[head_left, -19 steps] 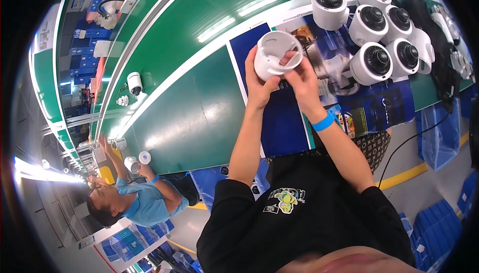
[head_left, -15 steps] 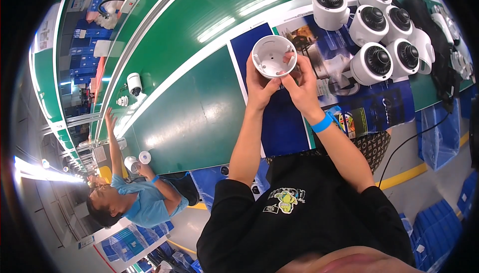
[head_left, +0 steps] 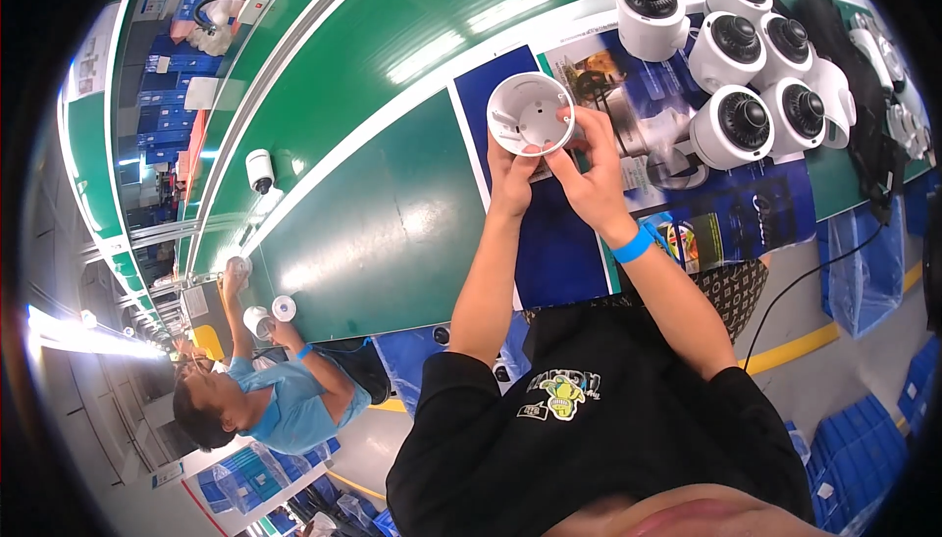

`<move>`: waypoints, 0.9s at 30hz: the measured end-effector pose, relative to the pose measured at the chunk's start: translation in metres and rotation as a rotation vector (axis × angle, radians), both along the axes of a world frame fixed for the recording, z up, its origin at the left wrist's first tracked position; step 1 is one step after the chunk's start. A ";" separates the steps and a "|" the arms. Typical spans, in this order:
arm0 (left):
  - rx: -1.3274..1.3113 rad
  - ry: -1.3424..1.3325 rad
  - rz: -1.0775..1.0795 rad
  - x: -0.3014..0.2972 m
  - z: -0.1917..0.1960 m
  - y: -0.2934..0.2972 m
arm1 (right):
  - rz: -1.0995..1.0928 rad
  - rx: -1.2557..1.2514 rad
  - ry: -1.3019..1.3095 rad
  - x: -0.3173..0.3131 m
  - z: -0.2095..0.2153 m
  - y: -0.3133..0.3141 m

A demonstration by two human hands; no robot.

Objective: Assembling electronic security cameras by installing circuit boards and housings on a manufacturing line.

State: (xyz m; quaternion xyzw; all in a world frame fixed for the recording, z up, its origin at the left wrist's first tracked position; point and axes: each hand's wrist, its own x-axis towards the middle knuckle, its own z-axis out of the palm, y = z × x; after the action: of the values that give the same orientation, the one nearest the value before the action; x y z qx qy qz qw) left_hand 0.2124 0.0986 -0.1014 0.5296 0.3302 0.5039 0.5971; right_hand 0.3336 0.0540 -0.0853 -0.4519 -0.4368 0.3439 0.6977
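Above the centre of the frame, both hands hold a round white dome-camera housing point(head_left: 530, 112) over the blue mat point(head_left: 564, 253), its open hollow side turned toward the viewer. Left hand point(head_left: 512, 176): below the housing, fingers curled up against its lower left rim, thumb at the lower edge. Right hand point(head_left: 589, 176): below and right of the housing, fingertips pinching its right rim; a blue wristband point(head_left: 636, 243) circles the wrist. Both forearms rise from the lower middle of the frame out of black sleeves.

Upper right of the frame: a cluster of five assembled white dome cameras point(head_left: 731, 127) with black lenses stands close together on printed sheets point(head_left: 638, 105) that lie on the mat. Right of the cluster lies a heap of black and white parts point(head_left: 863, 76), too bunched to tell apart.

A green bench point(head_left: 392, 213) with a white stripe runs diagonally from lower left to upper right. Left of centre, a single small white camera point(head_left: 259, 169) stands alone on it.

Lower left of the frame: a second person in a light blue shirt point(head_left: 285, 405) works at the bench edge, arms raised, with small white round parts point(head_left: 284, 308) just beside the hands.
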 end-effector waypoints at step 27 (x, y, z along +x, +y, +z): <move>0.060 -0.020 -0.017 0.008 0.013 0.003 | 0.051 -0.059 0.191 -0.006 -0.006 -0.004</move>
State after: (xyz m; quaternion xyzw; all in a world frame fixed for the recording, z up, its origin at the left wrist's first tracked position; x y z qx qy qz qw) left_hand 0.2203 0.1015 -0.0882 0.5447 0.3046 0.5139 0.5885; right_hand 0.3274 0.0502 -0.0908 -0.4262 -0.3695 0.4159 0.7133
